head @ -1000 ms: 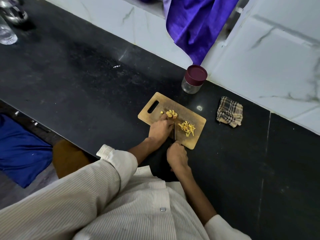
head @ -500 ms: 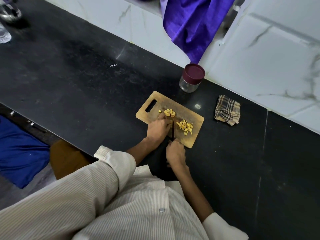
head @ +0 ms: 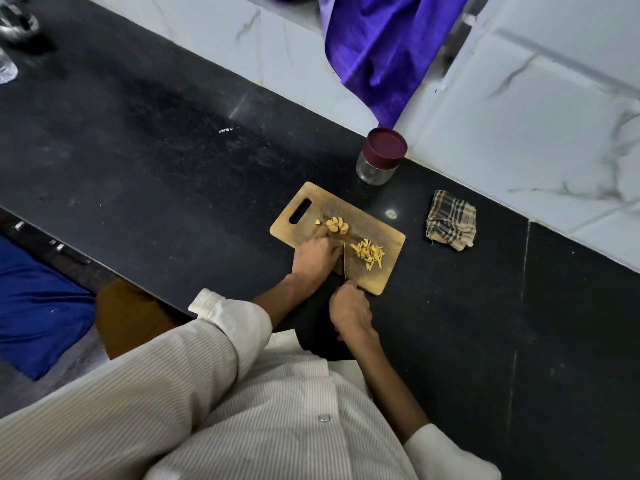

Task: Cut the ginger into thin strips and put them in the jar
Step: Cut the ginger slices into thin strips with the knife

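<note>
On the wooden cutting board [head: 301,230], going from its left end, a small pile of ginger slices [head: 336,225] waits just past the handle slot, not yet cut down. Next comes the left hand [head: 317,256], resting on the board with its fingers bent over whatever piece is under the blade — that piece is hidden, so I cannot tell how firmly it is pinched. The knife [head: 344,263] stands right against those knuckles, its blade running toward the person. To its right lie the finished ginger strips [head: 367,252], a loose heap near the board's right end. The right hand [head: 349,308], at the near edge of the board, is wrapped around the knife handle.

To do this cut well, I would keep the left fingertips tucked back so the knuckles guide the flat of the blade, shift the hand leftward only a sliver per stroke, and press straight down — a slanted stroke gives wedges, not strips. The cut pile should stay clear of the blade's path.

Beyond the board's far right corner stands the jar [head: 375,169], upright, with its maroon lid [head: 387,146] on; it must be opened before anything goes in. Further right lies a folded checked cloth [head: 451,220].
</note>
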`<state>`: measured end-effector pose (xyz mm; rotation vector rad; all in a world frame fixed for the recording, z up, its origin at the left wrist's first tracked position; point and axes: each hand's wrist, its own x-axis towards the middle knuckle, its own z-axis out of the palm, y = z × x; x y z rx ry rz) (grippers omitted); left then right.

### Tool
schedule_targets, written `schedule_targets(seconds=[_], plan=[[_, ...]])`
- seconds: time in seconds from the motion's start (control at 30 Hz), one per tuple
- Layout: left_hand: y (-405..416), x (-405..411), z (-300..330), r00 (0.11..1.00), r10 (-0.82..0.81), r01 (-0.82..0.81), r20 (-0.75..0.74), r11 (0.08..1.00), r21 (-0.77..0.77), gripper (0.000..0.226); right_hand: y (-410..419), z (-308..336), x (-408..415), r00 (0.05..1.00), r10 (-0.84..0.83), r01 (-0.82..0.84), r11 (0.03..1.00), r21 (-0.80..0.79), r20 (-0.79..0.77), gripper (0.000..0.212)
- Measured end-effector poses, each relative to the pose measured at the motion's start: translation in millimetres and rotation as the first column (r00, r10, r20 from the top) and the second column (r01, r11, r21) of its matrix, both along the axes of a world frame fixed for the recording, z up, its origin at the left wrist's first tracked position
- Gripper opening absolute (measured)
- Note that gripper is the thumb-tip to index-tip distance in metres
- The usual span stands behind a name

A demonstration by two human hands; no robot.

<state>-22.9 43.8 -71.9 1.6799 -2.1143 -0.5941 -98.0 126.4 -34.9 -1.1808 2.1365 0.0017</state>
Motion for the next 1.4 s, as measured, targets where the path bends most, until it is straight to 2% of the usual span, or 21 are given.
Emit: schedule_targets(seconds=[0.43, 0.57, 0.73, 1.03, 1.27, 1.4], plan=[[0, 2, 4, 1.0, -0.018, 0.018, 0.01, 1.0, -0.012, 0.023, -7, -4, 2, 0.996, -0.082, 0.087, 0.986, -0.139, 0.042, 0.028], [0, 0, 5, 0.999, -0.02, 0.021, 0.032, 1.0, -0.022, 0.025, -10, -6, 3, 0.992, -0.114, 0.121, 0.984, -0.128, 0.061, 0.029], [2, -1, 8, 0.999, -0.007, 0.008, 0.041, 1.0, -0.022, 0.025, -13, 1, 2, 0.971, -0.182, 0.192, 0.98, -0.053, 0.155, 0.026], [0, 0, 5, 1.0, 0.001, 0.0, 0.025, 1.0, -0.005, 0.025, 3, 1, -3, 0.998, -0.051, 0.048, 0.996, 0.078, 0.026, 0.036], [-1, -1, 5, 1.0, 0.004, -0.004, 0.026, 1.0, -0.004, 0.025, -17, 2, -1, 0.997, -0.071, 0.072, 0.997, -0.039, 0.037, 0.032], [0, 0, 5, 1.0, 0.005, -0.004, 0.029, 1.0, -0.017, 0.025, -10, 4, 0, 0.998, -0.056, 0.056, 0.998, -0.023, 0.017, 0.034]])
